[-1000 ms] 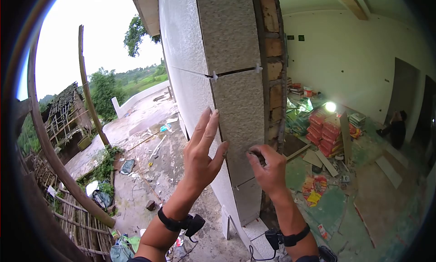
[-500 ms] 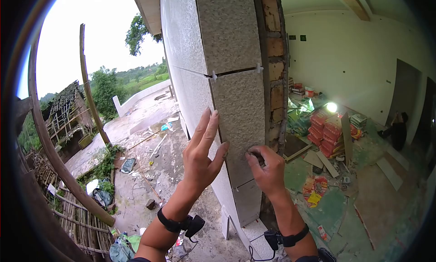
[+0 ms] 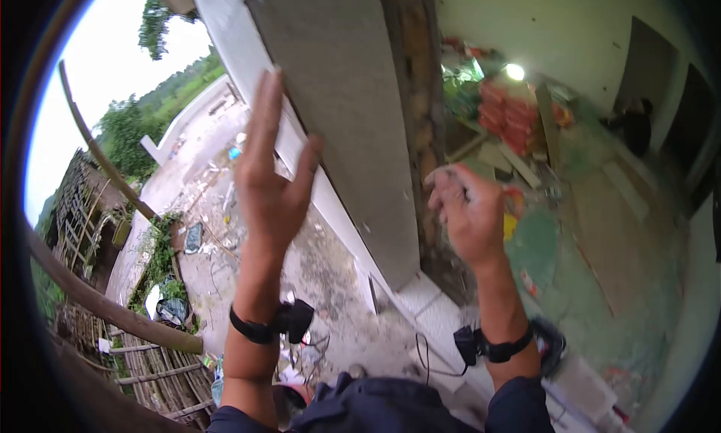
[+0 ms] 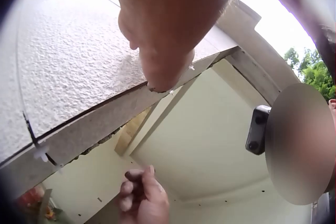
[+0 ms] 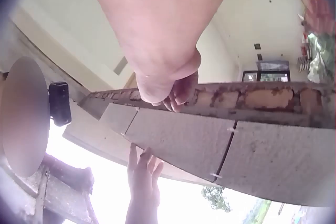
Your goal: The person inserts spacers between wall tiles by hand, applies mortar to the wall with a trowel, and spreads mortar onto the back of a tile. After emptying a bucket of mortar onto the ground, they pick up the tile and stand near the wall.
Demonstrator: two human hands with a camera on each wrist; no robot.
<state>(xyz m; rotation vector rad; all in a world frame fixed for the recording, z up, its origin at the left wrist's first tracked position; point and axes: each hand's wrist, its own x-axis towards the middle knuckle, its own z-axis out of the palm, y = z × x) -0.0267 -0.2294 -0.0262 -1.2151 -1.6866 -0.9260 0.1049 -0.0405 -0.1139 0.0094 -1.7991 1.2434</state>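
My left hand is raised with its fingers straight, fingertips right at the corner of the tiled pillar in the head view. A grey tile covers the pillar's narrow face; the white textured tile on the adjoining face shows in the left wrist view. Beside the pillar's inner side, my right hand has loosely bent fingers, and nothing shows between them. Exposed brick runs along that side. Small white spacers sit in the dark joint between tiles in the right wrist view.
Red bags are stacked inside the room near a bright lamp. A person in dark clothes is by the doorway. Loose boards lie on the floor. Outside at left stand a leaning wooden pole and scattered debris.
The head view has tilted down, so the pillar sits higher and slants more. My right hand has come away from the tile face toward the room side; its thumb-and-finger pinch has loosened.
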